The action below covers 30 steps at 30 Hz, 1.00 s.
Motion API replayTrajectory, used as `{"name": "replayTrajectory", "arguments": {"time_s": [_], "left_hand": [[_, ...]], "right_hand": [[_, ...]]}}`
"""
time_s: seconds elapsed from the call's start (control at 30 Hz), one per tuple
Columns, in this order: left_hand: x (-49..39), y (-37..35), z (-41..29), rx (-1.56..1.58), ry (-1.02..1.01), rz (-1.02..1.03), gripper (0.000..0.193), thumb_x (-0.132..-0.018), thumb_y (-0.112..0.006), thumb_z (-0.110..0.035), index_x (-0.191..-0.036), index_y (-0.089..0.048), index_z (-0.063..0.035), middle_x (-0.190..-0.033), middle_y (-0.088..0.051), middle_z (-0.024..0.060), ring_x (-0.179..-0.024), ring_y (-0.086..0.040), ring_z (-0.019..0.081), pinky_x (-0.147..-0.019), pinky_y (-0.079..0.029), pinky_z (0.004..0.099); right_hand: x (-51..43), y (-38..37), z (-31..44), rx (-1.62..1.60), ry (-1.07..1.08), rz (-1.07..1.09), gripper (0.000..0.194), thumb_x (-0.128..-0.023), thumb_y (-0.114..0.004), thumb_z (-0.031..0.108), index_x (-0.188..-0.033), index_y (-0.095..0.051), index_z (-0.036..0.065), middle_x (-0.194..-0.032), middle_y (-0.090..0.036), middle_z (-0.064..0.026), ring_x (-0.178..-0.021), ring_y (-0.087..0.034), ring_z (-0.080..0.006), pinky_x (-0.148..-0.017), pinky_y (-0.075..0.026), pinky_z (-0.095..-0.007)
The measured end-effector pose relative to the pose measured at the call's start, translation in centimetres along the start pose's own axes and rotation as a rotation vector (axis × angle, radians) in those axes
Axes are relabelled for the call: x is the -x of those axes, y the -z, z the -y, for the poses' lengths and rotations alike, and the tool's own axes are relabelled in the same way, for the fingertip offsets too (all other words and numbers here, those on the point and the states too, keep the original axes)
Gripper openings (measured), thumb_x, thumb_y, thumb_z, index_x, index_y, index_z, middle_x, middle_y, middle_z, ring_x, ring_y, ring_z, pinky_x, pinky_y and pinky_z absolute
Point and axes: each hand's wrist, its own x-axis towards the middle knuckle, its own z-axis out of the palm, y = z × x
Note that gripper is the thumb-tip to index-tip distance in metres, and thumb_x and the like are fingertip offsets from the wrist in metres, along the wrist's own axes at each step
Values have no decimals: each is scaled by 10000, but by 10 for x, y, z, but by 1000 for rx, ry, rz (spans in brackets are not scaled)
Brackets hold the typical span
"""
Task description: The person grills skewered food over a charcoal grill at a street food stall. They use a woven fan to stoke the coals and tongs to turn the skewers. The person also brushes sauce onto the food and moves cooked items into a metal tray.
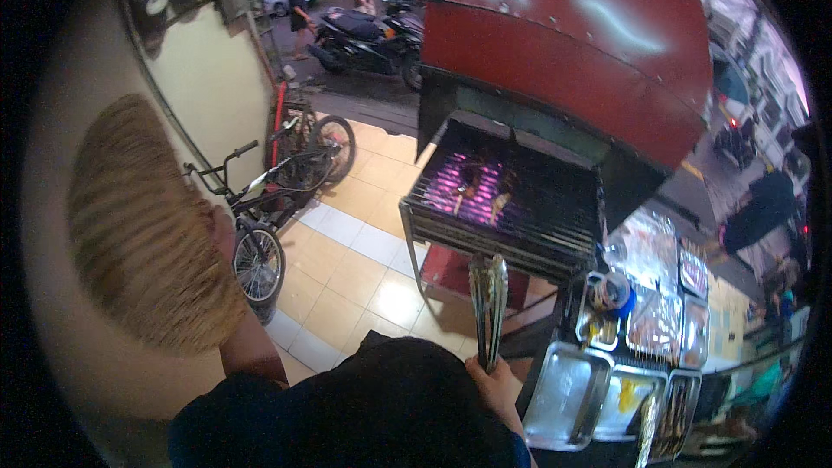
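My left hand [223, 231] is raised at the left, gripping a woven hand fan [146, 227] that looks blurred and hides part of the fingers. At the lower middle my right hand [495, 382] holds metal tongs [489, 305] with their tips pointing up towards the grill. The charcoal grill [552, 195] stands beyond the tongs, its coals [465, 185] glowing pink-purple on the left side. A few dark pieces of skewered food [499, 201] lie over the glow; the tongs do not touch them.
A red metal hood [565, 32] covers the grill's far side. At the right are metal trays [569, 396], a plastic container [611, 291] and covered food [655, 325]. Bicycles [260, 185] lean along the left wall. A motorcycle [370, 39] and people [299, 13] are on the street.
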Motion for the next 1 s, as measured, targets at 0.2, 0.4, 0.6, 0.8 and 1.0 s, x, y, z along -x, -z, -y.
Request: {"name": "replayTrajectory", "arguments": {"time_s": [0.2, 0.4, 0.6, 0.8, 1.0], "left_hand": [[-62, 24, 35, -532, 136, 42, 429, -1041, -595, -441, -1187, -676, -46, -1168, -675, 79, -1069, -643, 244, -966, -509, 394], [-58, 44, -32, 465, 53, 479, 467, -1043, -583, -440, -1273, -640, -38, -1204, -670, 109, -1084, -641, 258, -973, -519, 429], [-86, 85, 7, 118, 246, 153, 476, -1007, -672, -340, -1372, -587, -47, -1267, -668, 108, -1115, -641, 275, -1061, -482, 443], [-60, 112, -1, -187, 215, 70, 524, -1020, -651, -423, -1288, -615, 26, -1296, -631, 162, -1233, -590, 300, -1071, -477, 429], [-92, 132, -55, 925, 112, 1074, 463, -1122, -446, -328, -1327, -557, 72, -1024, -641, 175, -757, -624, 265, -854, -542, 393]], "right_hand": [[16, -9, -2, -55, -49, -5, 288, -980, -759, 306, -998, -663, 35, -804, -639, -16, -754, -571, -110, -705, -478, -313], [24, -23, -3, -43, -76, -2, 285, -983, -755, 304, -996, -663, 35, -811, -647, -17, -746, -565, -109, -702, -475, -307], [30, -40, 15, -31, -28, 24, 300, -989, -757, 309, -1014, -666, 24, -838, -674, -10, -759, -586, -105, -712, -483, -293], [37, -43, 20, -34, -2, 4, 276, -987, -758, 292, -1004, -666, 33, -842, -670, -12, -791, -597, -100, -730, -493, -298], [28, -51, -7, -69, 23, 36, 285, -981, -761, 318, -1002, -664, 50, -825, -659, -29, -768, -584, -124, -726, -497, -317]]}}
